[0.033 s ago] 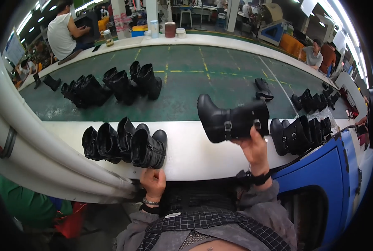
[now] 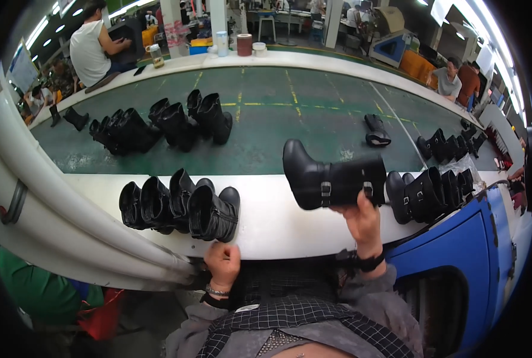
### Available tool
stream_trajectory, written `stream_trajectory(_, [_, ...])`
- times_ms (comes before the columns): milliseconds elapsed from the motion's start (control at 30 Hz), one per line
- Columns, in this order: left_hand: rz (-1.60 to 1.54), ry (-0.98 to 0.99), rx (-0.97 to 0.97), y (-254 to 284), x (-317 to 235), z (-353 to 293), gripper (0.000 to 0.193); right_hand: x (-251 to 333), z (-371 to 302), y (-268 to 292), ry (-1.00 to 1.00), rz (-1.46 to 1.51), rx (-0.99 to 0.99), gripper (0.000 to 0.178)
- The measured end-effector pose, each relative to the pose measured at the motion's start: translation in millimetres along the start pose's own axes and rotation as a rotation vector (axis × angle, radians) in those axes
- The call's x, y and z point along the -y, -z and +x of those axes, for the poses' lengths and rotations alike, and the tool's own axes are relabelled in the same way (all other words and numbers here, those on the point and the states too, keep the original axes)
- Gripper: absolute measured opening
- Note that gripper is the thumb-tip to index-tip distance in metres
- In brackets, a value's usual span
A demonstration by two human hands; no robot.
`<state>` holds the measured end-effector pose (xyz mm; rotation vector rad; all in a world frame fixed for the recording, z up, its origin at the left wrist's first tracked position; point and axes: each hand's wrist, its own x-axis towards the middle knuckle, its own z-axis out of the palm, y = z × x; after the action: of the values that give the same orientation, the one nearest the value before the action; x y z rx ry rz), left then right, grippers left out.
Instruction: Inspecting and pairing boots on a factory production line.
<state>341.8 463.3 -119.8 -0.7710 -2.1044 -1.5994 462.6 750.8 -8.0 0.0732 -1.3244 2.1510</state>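
My right hand (image 2: 362, 224) grips a black boot (image 2: 331, 179) by its shaft, thumb beside a buckle. The boot is held on its side above the white ledge, toe up and to the left, with two buckled straps across it. My left hand (image 2: 223, 262) is closed in a fist at the ledge's front edge, and nothing shows in it. Just above that fist stands a zipped black boot (image 2: 213, 215), the nearest of a row of black boots (image 2: 155, 203) on the ledge. Buckled black boots (image 2: 415, 194) stand to the right of the held one.
Beyond the white ledge (image 2: 272, 232) runs a green surface (image 2: 266, 137) bearing several groups of boots (image 2: 176, 122). A white curved panel (image 2: 87, 209) borders my left, a blue machine (image 2: 451, 244) my right. A seated person (image 2: 93, 48) is at the far left; other people are farther off.
The held boot sits slightly lower in the picture. My left fist has shifted a little to the right. The standing boots keep their places on the ledge.
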Motion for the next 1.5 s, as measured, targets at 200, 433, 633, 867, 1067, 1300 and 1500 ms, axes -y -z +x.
stream_trajectory(200, [-0.822,0.358,0.63,-28.2,-56.5,9.8,0.059,-82.6,-111.2,31.9,-0.035,-0.877,-0.17,0.047])
stream_trajectory(433, [-1.043,0.453,0.576,-51.6,-64.2,27.9,0.058,-68.4,-120.5,-33.9,-0.258,-0.057,0.03,0.048])
stream_trajectory(633, [-1.175,0.51,0.609,-50.7,-58.2,22.2,0.068,-104.6,-126.5,-23.8,0.498,-0.829,0.313,0.041])
stream_trajectory(867, [-1.122,0.509,0.663,-47.0,-60.5,27.8,0.077,-115.1,-125.4,-23.6,0.558,-0.877,0.301,0.043])
stream_trajectory(1067, [-1.121,0.44,0.699,-43.6,-82.5,35.1,0.09,-98.2,-112.0,-49.7,0.555,-0.982,0.164,0.054])
stream_trajectory(1300, [-0.647,0.119,0.608,-34.6,-66.1,20.2,0.089,-84.6,-51.3,-64.5,0.163,-0.79,0.119,0.053])
stream_trajectory(1500, [-0.209,0.053,0.512,-20.0,-55.4,20.2,0.078,-124.9,-45.1,-59.2,0.229,-0.804,0.134,0.055])
